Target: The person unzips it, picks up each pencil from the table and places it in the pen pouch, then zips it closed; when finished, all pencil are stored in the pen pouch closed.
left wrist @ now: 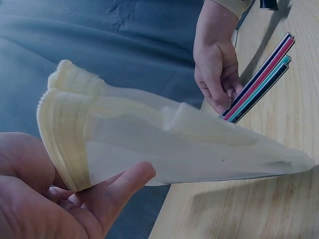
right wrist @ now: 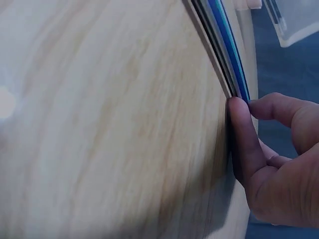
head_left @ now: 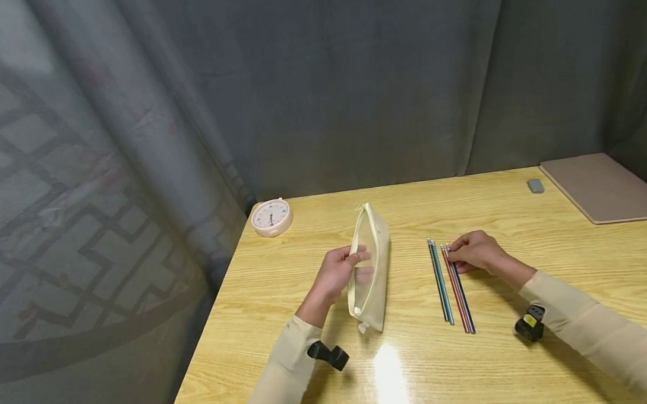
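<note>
Black wrist cameras (head_left: 329, 355) project from both sleeves over the wooden table (head_left: 415, 377). Left hand (head_left: 341, 270): thumb and fingers pinch one rim of the pale zip pouch (head_left: 382, 271), its mouth gaping. The pouch stands between this hand and the pencils (head_left: 455, 289), which lie apart from it. Right hand (head_left: 477, 250): thumb and forefinger, nearly together, pinch pencils at their far ends; number held cannot be determined. Beyond, left: round clock (head_left: 272, 217). Beyond, right: small grey object (head_left: 535, 185), then brown board (head_left: 601, 186). Rear: grey curtain (head_left: 352, 94).
</note>
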The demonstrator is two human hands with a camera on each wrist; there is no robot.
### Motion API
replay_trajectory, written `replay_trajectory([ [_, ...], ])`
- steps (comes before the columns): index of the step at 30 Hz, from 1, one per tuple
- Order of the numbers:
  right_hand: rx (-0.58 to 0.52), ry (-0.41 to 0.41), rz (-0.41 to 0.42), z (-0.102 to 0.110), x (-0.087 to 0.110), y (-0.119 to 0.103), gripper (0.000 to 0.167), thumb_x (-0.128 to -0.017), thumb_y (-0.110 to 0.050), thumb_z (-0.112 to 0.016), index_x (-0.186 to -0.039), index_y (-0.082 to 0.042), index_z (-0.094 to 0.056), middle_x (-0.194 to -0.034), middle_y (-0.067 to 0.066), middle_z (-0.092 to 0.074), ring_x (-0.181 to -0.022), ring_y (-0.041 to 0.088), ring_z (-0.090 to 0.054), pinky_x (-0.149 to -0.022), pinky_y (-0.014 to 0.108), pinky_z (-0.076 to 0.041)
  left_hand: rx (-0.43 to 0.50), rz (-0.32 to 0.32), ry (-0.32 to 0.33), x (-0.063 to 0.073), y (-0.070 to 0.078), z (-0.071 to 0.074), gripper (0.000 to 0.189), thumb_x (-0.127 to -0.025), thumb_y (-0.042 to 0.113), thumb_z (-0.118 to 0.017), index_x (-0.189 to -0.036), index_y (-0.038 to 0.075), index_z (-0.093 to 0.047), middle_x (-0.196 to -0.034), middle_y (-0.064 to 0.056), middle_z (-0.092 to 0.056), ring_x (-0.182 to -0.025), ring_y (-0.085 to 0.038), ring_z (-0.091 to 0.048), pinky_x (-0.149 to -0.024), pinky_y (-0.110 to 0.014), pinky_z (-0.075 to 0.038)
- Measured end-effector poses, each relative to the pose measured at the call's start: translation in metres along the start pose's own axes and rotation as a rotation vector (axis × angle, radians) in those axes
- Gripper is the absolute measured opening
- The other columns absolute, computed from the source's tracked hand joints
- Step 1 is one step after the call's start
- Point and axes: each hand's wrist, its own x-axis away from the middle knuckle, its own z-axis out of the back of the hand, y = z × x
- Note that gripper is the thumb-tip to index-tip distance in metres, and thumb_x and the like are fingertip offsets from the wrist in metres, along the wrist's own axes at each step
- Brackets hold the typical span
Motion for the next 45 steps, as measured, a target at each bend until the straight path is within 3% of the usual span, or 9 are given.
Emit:
replay_trajectory([
  [9, -0.157, -0.092, -0.005, 0.009, 0.0, -0.009, 0.051, -0.1, -0.004, -0.06, -0.139, 0.024, -0.042, -0.087, 0.005, -0.068, -0.07, 0.008, -0.069, -0.069, 0.025, -0.065, 0.02, 0.001, 0.005, 0.001, 0.0, 0.001, 0.035, -0.107, 0.004, -0.048, -0.137, -0.01, -0.059, -0.129, -0.024, -0.069, -0.102, -0.038, -0.075, -0.079, -0.035, -0.067],
  [16, -0.312, -0.138, 0.011, 0.014, 0.005, -0.038, 0.056, -0.104, -0.006, -0.056, -0.148, 0.02, -0.033, -0.093, -0.003, -0.066, -0.079, 0.004, -0.069, -0.079, 0.023, -0.064, 0.022, -0.003, -0.001, 0.001, 0.001, 0.001, 0.035, -0.107, 0.003, -0.047, -0.137, -0.01, -0.059, -0.13, -0.024, -0.068, -0.104, -0.039, -0.074, -0.079, -0.036, -0.067],
  [23, -0.469, -0.206, 0.076, 0.002, 0.012, -0.073, 0.046, -0.106, -0.004, -0.051, -0.144, 0.017, -0.036, -0.089, -0.002, -0.066, -0.075, 0.004, -0.07, -0.076, 0.019, -0.063, 0.033, 0.009, 0.003, 0.0, 0.0, 0.001, 0.034, -0.107, 0.004, -0.049, -0.136, -0.01, -0.06, -0.129, -0.023, -0.069, -0.103, -0.038, -0.074, -0.078, -0.035, -0.067],
  [36, -0.505, -0.257, 0.159, -0.037, 0.027, -0.135, 0.05, -0.104, -0.003, -0.054, -0.146, 0.018, -0.037, -0.097, 0.001, -0.067, -0.081, 0.006, -0.069, -0.081, 0.021, -0.064, 0.042, 0.011, 0.003, -0.001, -0.003, -0.002, 0.034, -0.107, 0.005, -0.049, -0.135, -0.01, -0.061, -0.126, -0.024, -0.07, -0.1, -0.039, -0.075, -0.078, -0.036, -0.067],
  [45, -0.541, -0.23, 0.151, -0.051, 0.026, -0.154, 0.051, -0.104, -0.001, -0.053, -0.148, 0.018, -0.037, -0.099, 0.005, -0.067, -0.08, 0.006, -0.07, -0.082, 0.02, -0.063, 0.048, 0.004, -0.012, -0.002, 0.0, -0.005, 0.034, -0.106, 0.003, -0.048, -0.134, -0.01, -0.061, -0.126, -0.025, -0.07, -0.099, -0.039, -0.075, -0.078, -0.036, -0.067],
])
